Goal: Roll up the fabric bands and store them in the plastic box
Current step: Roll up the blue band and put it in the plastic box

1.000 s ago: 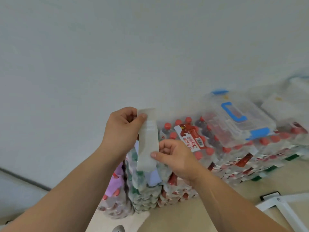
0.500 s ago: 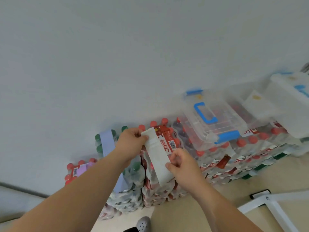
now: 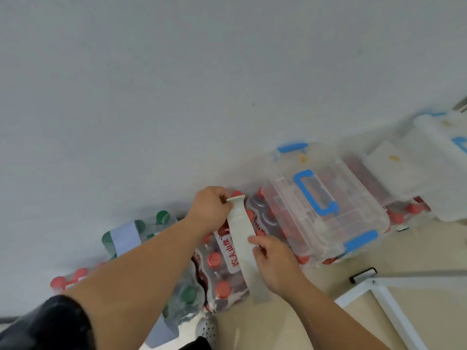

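Note:
A pale grey-white fabric band (image 3: 242,238) hangs stretched between my hands, above packs of bottled water. My left hand (image 3: 209,210) pinches its top end, which is folded over a little. My right hand (image 3: 273,261) holds the band partway down at its right edge, and the lower end hangs free below. A clear plastic box (image 3: 326,213) with a blue handle and blue clips sits closed on the bottle packs, just right of my hands. A light blue band (image 3: 125,236) lies draped over the green-capped bottles at the left.
Shrink-wrapped packs of red-capped bottles (image 3: 219,269) and green-capped bottles (image 3: 161,218) are stacked along a white wall. More white and clear boxes (image 3: 434,157) stand at the far right. A white metal frame (image 3: 379,291) lies on the beige floor at the lower right.
The view has tilted down and left, so my hands and the band now sit lower, over the bottle packs. My right hand has slid lower along the band, which looks longer and more stretched.

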`<state>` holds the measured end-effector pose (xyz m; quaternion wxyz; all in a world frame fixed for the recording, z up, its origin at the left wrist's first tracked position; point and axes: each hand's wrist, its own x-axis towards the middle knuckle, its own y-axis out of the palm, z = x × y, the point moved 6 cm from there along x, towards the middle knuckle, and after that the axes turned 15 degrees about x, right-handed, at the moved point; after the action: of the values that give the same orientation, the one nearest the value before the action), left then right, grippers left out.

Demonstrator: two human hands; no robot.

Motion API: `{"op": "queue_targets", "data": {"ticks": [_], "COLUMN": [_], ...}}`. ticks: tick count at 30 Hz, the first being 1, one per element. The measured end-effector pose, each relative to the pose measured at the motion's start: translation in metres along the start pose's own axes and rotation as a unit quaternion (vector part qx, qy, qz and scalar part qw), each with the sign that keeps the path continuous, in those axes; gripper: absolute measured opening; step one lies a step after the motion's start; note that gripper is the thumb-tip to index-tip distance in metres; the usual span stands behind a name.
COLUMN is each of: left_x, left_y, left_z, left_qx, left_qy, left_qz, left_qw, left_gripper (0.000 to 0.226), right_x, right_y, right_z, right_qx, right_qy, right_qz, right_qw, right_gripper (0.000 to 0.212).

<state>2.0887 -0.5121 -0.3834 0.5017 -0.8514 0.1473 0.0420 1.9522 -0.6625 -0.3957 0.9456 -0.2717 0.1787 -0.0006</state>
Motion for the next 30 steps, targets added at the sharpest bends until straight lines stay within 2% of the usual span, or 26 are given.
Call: {"op": "queue_targets", "data": {"ticks": [2, 6, 8, 12, 15, 17, 20, 23, 27, 30], "left_x": [0.011, 0.015, 0.011, -0.007, -0.021, -0.03, -0.052, -0.086, -0.143, -0.186], "left_y": [0.004, 0.009, 0.011, 0.023, 0.031, 0.028, 0.01, -0.013, -0.044, -0.064], "left_z": [0.001, 0.004, 0.007, 0.006, 0.011, 0.013, 0.021, 0.041, 0.08, 0.117], "left_qx": [0.025, 0.084, 0.12, 0.196, 0.271, 0.277, 0.207, 0.16, 0.132, 0.126], "left_qy": [0.02, 0.058, 0.084, 0.141, 0.145, 0.147, 0.108, 0.044, -0.053, -0.131], "left_qz": [0.001, 0.0, -0.022, 0.008, 0.043, 0.032, -0.004, -0.065, -0.158, -0.198], "left_qw": [0.999, 0.995, 0.989, 0.97, 0.951, 0.949, 0.972, 0.984, 0.977, 0.963], "left_gripper": [0.032, 0.025, 0.039, 0.033, 0.035, 0.038, 0.042, 0.036, 0.022, 0.019], "right_x": [0.007, 0.01, 0.007, 0.007, 0.011, 0.013, 0.015, 0.014, 0.005, -0.008], "right_y": [0.002, 0.007, 0.009, 0.013, 0.014, 0.014, 0.021, 0.044, 0.086, 0.117], "right_z": [0.0, 0.002, 0.005, 0.013, 0.018, 0.024, 0.037, 0.055, 0.08, 0.103], "right_qx": [-0.05, -0.171, -0.202, -0.248, -0.278, -0.29, -0.267, -0.226, -0.175, -0.16], "right_qy": [-0.005, -0.031, -0.049, -0.099, -0.122, -0.133, -0.159, -0.205, -0.264, -0.29], "right_qz": [0.009, 0.027, 0.022, 0.033, 0.048, 0.044, 0.05, 0.081, 0.14, 0.172], "right_qw": [0.999, 0.984, 0.978, 0.963, 0.952, 0.947, 0.949, 0.949, 0.938, 0.928], "right_gripper": [0.037, 0.042, 0.043, 0.041, 0.041, 0.041, 0.044, 0.048, 0.042, 0.042]}}
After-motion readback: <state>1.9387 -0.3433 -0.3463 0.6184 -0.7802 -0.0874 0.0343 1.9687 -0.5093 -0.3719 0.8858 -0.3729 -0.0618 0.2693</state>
